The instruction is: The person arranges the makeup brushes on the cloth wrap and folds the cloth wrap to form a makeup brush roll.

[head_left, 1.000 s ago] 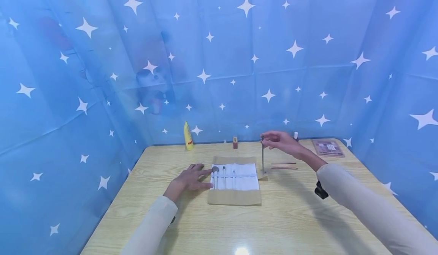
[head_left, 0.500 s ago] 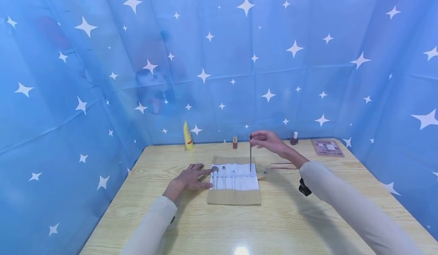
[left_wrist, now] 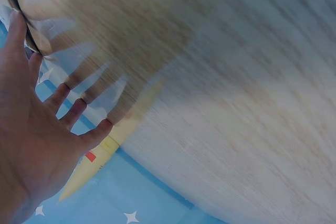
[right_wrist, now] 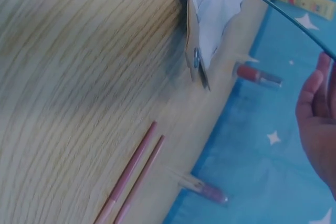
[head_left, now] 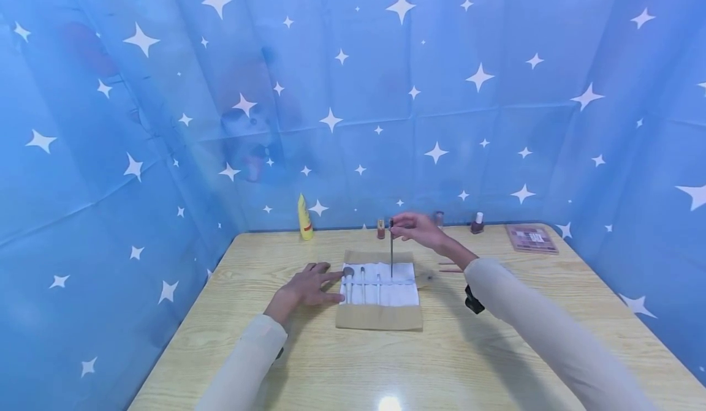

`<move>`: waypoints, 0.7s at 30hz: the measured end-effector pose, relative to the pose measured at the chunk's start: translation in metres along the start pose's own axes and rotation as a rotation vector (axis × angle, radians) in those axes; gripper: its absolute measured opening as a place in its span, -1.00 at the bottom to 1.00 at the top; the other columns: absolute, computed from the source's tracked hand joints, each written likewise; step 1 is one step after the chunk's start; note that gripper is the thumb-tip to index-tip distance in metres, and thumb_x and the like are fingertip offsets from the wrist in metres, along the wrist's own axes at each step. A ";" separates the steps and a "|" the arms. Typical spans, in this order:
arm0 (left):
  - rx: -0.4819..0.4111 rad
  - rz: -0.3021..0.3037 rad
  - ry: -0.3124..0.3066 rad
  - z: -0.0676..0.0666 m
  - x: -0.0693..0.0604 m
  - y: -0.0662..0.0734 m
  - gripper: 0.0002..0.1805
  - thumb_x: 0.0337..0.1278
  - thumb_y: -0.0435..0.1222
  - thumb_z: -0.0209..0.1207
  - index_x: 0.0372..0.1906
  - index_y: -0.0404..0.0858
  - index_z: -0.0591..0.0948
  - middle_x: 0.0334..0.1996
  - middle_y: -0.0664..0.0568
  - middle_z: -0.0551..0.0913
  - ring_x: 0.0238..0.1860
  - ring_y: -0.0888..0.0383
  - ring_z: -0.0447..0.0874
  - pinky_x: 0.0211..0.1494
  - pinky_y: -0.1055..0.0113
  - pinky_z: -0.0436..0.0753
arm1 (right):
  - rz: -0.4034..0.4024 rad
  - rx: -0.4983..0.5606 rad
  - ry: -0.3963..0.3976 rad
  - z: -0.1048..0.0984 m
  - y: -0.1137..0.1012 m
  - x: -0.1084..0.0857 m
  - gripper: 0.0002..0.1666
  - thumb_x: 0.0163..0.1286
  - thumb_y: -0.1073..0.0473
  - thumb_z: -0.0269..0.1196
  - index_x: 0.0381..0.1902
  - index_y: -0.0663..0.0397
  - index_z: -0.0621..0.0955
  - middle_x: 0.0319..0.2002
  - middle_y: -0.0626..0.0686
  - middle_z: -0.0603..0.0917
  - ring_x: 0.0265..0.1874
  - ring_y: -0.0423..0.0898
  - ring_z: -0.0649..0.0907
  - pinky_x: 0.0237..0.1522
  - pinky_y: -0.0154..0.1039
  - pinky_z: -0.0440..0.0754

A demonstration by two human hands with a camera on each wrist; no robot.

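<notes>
The thin dark stick [head_left: 392, 248] is held nearly straight up by the right hand [head_left: 419, 230], its top pinched between the thumb and fingertips. Its low end is pointed at the right half of the white cloth inside the brush roll [head_left: 379, 319]; whether the cloth is touched cannot be told. The roll is laid open near the middle of the table [head_left: 309, 362], a bit closer to the far edge than to the near one. Its left side is touched by the left hand [head_left: 305, 286], with the fingers spread wide. Three brushes, a big fluffy one [head_left: 349, 285] and two thin ones [head_left: 363, 285], are set in a row on the cloth, heads toward the far edge. Two pink sticks [right_wrist: 134, 158] are laid side by side on the table, right of the roll. Along the far edge are stood a yellow tube [head_left: 305, 218] near the left corner, a little red bottle [head_left: 380, 230] and a dark bottle with a white cap [head_left: 477, 225]. By the far right corner, a flat case [head_left: 532, 239] is seen.
</notes>
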State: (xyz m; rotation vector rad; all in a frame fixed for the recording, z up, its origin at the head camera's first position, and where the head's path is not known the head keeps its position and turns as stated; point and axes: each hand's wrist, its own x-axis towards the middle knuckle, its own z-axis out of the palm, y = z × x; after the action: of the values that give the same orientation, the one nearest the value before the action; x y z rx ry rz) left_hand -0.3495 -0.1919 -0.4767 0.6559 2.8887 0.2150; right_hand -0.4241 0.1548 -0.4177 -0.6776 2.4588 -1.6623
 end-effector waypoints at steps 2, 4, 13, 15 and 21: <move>0.001 0.000 0.001 0.001 0.001 0.000 -0.16 0.29 0.40 0.09 0.59 0.21 0.32 0.62 -0.10 0.17 0.60 -0.20 0.08 0.49 -0.28 0.31 | 0.004 0.008 -0.001 0.002 0.002 0.002 -0.48 0.57 0.18 0.26 0.33 0.39 0.49 0.19 0.36 0.65 0.08 0.15 0.72 0.04 -0.09 0.74; -0.002 -0.001 0.002 0.001 0.001 0.000 -0.16 0.29 0.40 0.09 0.59 0.22 0.32 0.62 -0.09 0.17 0.60 -0.20 0.08 0.49 -0.28 0.30 | 0.002 0.016 -0.003 0.004 0.005 0.005 -0.48 0.57 0.18 0.26 0.33 0.40 0.49 0.20 0.37 0.64 0.07 0.15 0.72 0.04 -0.10 0.74; -0.005 0.001 0.008 0.002 0.003 0.001 -0.16 0.29 0.39 0.11 0.59 0.21 0.32 0.61 -0.10 0.18 0.60 -0.20 0.09 0.49 -0.30 0.30 | 0.023 0.010 0.011 0.013 0.016 0.009 -0.50 0.56 0.22 0.26 0.31 0.43 0.50 0.16 0.36 0.66 0.09 0.22 0.70 0.15 0.16 0.68; 0.001 -0.003 0.002 0.002 0.003 0.001 -0.17 0.29 0.40 0.10 0.59 0.23 0.31 0.62 -0.09 0.16 0.60 -0.19 0.07 0.50 -0.29 0.29 | 0.028 0.005 0.015 0.014 0.020 0.010 -0.48 0.56 0.21 0.27 0.31 0.45 0.49 0.16 0.36 0.66 0.10 0.21 0.70 0.19 0.24 0.63; 0.002 -0.007 0.000 0.001 0.002 0.001 -0.17 0.29 0.40 0.10 0.59 0.22 0.32 0.61 -0.09 0.18 0.60 -0.20 0.08 0.49 -0.27 0.31 | 0.027 -0.021 0.016 0.019 0.026 0.010 -0.48 0.55 0.23 0.26 0.32 0.47 0.48 0.16 0.38 0.66 0.13 0.25 0.68 0.19 0.29 0.60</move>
State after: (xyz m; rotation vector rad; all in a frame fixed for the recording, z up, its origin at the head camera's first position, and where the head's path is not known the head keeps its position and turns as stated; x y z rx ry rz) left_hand -0.3502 -0.1899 -0.4774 0.6467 2.8913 0.2111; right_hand -0.4353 0.1427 -0.4473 -0.6324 2.4890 -1.6409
